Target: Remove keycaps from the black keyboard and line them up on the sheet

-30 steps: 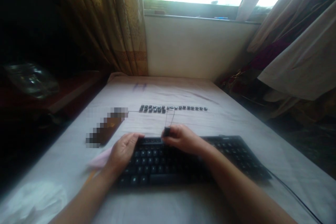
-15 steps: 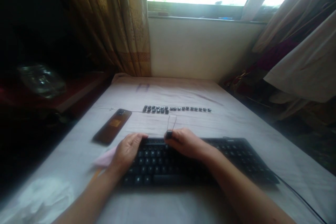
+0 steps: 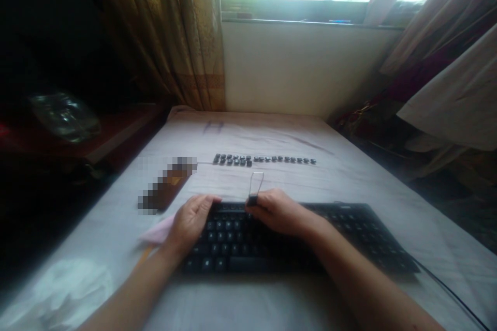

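Observation:
A black keyboard (image 3: 295,248) lies across the bed-like surface in front of me. At its upper left corner, my left hand (image 3: 193,217) grips the keyboard edge, the thumb and fingers along the back rim. Over the top middle rows, my right hand (image 3: 277,211) is closed on a wire keycap puller (image 3: 256,182), its thin loop pointing up and a black part at the fingertips. Whether the puller touches a key is hidden by the hand. Beyond the keyboard lie several loose black keycaps (image 3: 233,160), two short rows at left and a single row at right.
A phone (image 3: 171,189), partly pixelated, lies left of the keycaps. A pink item (image 3: 157,231) sits beside my left wrist, and crumpled white plastic (image 3: 58,295) rests at the lower left. The keyboard cable (image 3: 450,289) runs off at the lower right.
The view has shifted slightly, so everything on the surface sits a little further right. Both hands keep their places on the keyboard and the puller stays upright.

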`<state>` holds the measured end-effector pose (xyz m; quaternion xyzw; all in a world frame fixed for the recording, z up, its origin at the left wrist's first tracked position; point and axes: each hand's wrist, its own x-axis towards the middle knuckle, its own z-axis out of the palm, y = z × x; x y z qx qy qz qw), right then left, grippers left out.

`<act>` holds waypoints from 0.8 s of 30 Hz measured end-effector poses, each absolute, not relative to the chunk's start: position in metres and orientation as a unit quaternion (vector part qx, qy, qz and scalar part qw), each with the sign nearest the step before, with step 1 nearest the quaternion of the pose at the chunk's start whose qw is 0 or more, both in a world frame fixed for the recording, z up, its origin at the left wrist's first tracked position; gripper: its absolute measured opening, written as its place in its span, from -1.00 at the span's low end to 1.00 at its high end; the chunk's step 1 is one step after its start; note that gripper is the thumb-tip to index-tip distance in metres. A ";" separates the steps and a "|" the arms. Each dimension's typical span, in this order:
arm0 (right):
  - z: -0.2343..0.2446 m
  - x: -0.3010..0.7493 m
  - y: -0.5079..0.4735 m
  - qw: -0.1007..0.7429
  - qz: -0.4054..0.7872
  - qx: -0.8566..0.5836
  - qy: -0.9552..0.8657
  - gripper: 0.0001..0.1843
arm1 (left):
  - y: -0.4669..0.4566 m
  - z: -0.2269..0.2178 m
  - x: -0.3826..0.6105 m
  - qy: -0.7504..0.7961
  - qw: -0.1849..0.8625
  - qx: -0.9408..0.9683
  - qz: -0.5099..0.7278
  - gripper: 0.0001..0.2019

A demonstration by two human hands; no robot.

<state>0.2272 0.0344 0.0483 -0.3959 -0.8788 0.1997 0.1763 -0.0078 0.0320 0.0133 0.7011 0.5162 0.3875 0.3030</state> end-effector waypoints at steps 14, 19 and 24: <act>0.047 0.226 0.035 0.187 0.266 -0.449 -0.832 -0.78 | 0.032 0.010 -0.010 0.513 0.299 0.704 0.390 -0.64; 0.050 0.226 0.034 0.185 0.285 -0.455 -0.823 -0.78 | 0.032 0.010 -0.010 0.514 0.299 0.705 0.388 -0.64; 0.046 0.228 0.036 0.213 0.335 -0.456 -0.796 -0.78 | 0.033 0.011 -0.009 0.515 0.298 0.700 0.395 -0.63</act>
